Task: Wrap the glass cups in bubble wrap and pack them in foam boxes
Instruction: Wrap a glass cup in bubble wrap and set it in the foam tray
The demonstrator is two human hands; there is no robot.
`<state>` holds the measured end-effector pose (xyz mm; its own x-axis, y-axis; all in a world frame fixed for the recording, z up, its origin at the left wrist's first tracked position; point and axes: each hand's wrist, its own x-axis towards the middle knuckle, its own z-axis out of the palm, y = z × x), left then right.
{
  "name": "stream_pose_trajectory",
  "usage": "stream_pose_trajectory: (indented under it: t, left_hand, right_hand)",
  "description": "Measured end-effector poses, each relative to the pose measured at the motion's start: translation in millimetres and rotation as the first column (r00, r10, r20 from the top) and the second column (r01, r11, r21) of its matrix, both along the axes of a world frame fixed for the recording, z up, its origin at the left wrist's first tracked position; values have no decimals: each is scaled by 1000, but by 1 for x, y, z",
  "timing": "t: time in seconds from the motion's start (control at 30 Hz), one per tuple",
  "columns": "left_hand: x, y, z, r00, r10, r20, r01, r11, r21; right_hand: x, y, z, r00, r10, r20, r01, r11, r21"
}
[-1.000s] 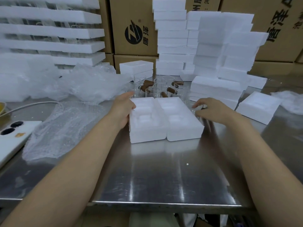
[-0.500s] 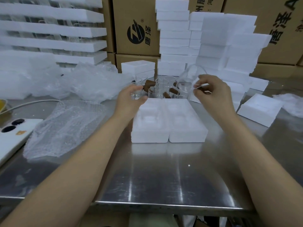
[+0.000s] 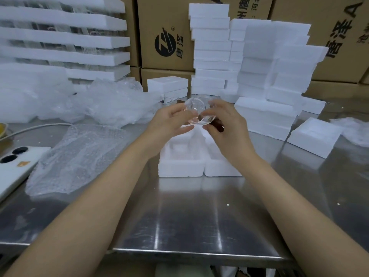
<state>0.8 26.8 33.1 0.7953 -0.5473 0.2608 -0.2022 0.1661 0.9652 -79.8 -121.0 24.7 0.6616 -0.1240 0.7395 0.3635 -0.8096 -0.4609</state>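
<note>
Both hands are raised together above the worktop [image 3: 189,216], each gripping the same glass cup [image 3: 196,111]. The left hand [image 3: 171,121] holds it with fingers over the top and thumb underneath. The right hand [image 3: 225,126] curls round its other side. The cup is tilted and in the air, just above the far end of two open foam box halves [image 3: 181,164], which lie side by side and touching on the steel. A flat sheet of bubble wrap [image 3: 79,156] lies to the left of them, well apart, with a white phone [image 3: 18,166] near its left edge. Stacks of foam boxes [image 3: 259,56] stand behind, in front of cardboard cartons [image 3: 165,37]. One single foam box [image 3: 313,136] sits to the right.
</note>
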Motion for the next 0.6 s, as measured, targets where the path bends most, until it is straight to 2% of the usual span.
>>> stream_pose_trajectory:
  t: [0.1,0.2,0.4,0.6]
  left_hand:
    - [3,3,4,971,-74,-227,24,977,-213]
    - [7,4,4,918,-173,-356,32,929,-369]
    - [3,-2,-4,874,-198,-444,16,925,-380]
    - [8,-2,-7,880,-181,-439,10,932,-364]
  right_hand:
    - [-4,8,4,992,122,-35,-112,972,204]
    - [-2,7,4,987,162,-19,-151,952,267]
    - [6,-4,-3,953,22,-303,44,977,211]
    - [8,-5,-5,938,64,-342,44,953,298]
